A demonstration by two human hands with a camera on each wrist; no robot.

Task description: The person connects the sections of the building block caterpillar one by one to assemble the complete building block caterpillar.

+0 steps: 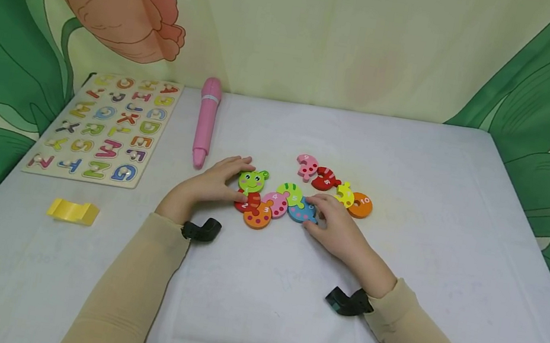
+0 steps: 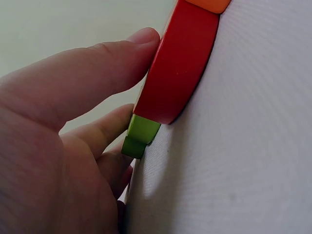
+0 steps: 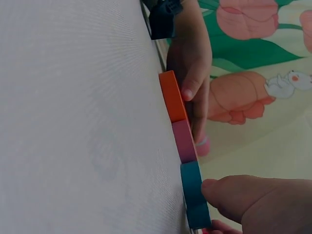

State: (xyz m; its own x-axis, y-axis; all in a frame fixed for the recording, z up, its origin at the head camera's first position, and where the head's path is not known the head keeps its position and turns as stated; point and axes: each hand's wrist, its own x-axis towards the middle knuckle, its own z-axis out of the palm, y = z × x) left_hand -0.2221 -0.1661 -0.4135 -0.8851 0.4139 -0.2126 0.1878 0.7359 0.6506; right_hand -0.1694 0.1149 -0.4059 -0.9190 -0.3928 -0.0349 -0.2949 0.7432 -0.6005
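Observation:
A chain of wooden caterpillar puzzle pieces lies on the white table: a green smiling head (image 1: 252, 181), then red (image 1: 247, 203), orange (image 1: 257, 217), pink (image 1: 277, 204), light green (image 1: 290, 194) and blue (image 1: 301, 211) pieces. My left hand (image 1: 208, 185) lies at the head's end, its thumb (image 2: 139, 41) on top of the red piece and its extended fingers beside the head. At the other end my right hand (image 1: 343, 233) pinches the blue piece between thumb and fingers. The right wrist view shows this thumb (image 3: 224, 190) against the blue piece's upper edge.
Behind the right hand lie more pieces: pink (image 1: 307, 164), red (image 1: 325, 179), yellow (image 1: 344, 193) and orange (image 1: 362, 206). An alphabet puzzle board (image 1: 81, 132) is at the back left, with a pink pen-shaped thing (image 1: 205, 124) beside it. A yellow block (image 1: 73, 212) sits at the left.

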